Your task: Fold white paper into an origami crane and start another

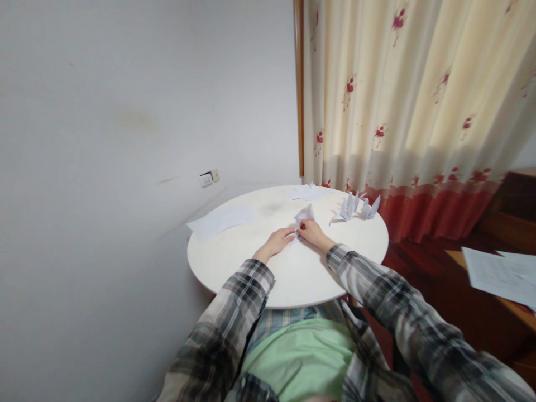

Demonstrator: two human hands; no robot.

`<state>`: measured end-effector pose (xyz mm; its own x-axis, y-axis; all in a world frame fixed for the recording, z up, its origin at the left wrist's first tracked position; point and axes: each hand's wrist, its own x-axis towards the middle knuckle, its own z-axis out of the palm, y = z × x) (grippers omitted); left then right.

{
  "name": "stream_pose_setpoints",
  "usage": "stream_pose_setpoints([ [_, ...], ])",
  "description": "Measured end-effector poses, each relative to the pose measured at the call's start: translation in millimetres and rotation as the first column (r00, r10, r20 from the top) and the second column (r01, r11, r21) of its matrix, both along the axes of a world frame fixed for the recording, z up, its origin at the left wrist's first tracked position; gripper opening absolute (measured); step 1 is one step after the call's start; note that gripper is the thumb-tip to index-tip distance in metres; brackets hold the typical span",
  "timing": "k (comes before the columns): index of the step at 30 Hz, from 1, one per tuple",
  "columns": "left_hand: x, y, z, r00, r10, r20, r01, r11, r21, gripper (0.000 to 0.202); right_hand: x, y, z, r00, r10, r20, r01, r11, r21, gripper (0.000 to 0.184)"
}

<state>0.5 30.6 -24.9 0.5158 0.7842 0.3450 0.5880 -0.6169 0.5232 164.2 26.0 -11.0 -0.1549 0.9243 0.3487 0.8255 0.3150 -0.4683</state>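
Note:
A partly folded piece of white paper (305, 214) is between my hands over the middle of the round white table (243, 257). My right hand (313, 233) pinches it, fingers closed on its near part. From the left, my left hand (281, 241) has its fingers together on the paper's lower edge, thumb side toward the right hand. The paper's upper part stands up as a pointed flap beyond my fingers. Its lower part is mostly covered by my hands. Folded paper cranes (348, 207) stand on the table to the right of my right hand.
Flat white sheets (221, 219) lie at the table's left, and more paper (307, 192) at its far edge. A wall with a socket (206, 180) is on the left. A flowered curtain (377, 111) hangs behind. Written papers (502, 276) rest on a wooden surface at right.

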Motion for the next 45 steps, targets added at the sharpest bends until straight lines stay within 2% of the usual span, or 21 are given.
stream_pose_setpoints([
  [5, 0.7, -2.3, 3.4, 1.000, -0.006, 0.024, 0.006, 1.000, 0.015, 0.028, 0.4, 1.4, -0.4, 1.000, 0.003, 0.019, -0.002, 1.000, -0.016, 0.017],
  [12, 0.7, -10.8, 8.2, 0.994, 0.106, -0.004, -0.106, 0.990, 0.088, 0.028, -1.2, -2.5, 3.2, 0.994, 0.107, 0.026, -0.107, 0.994, -0.033, 0.016],
  [17, 1.5, -14.9, 11.9, 0.984, 0.171, -0.044, -0.167, 0.983, 0.075, 0.027, -1.3, -4.6, 4.3, 0.995, 0.103, 0.011, -0.103, 0.994, -0.026, 0.015],
  [23, 2.5, -17.0, 12.7, 0.983, 0.170, -0.075, -0.165, 0.984, 0.070, 0.029, -1.5, -3.6, 2.7, 0.995, 0.098, 0.009, -0.098, 0.995, -0.017, 0.013],
  [32, 0.3, -12.8, 11.3, 0.977, 0.181, -0.110, -0.189, 0.980, -0.058, 0.042, -1.2, -1.5, 0.2, 0.995, 0.095, 0.006, -0.095, 0.995, -0.017, 0.014],
  [45, -0.6, -12.2, 11.1, 0.980, 0.174, -0.100, -0.181, 0.981, -0.064, 0.049, -1.3, -3.1, 0.9, 0.995, 0.096, -0.003, -0.096, 0.995, -0.014, 0.014],
])
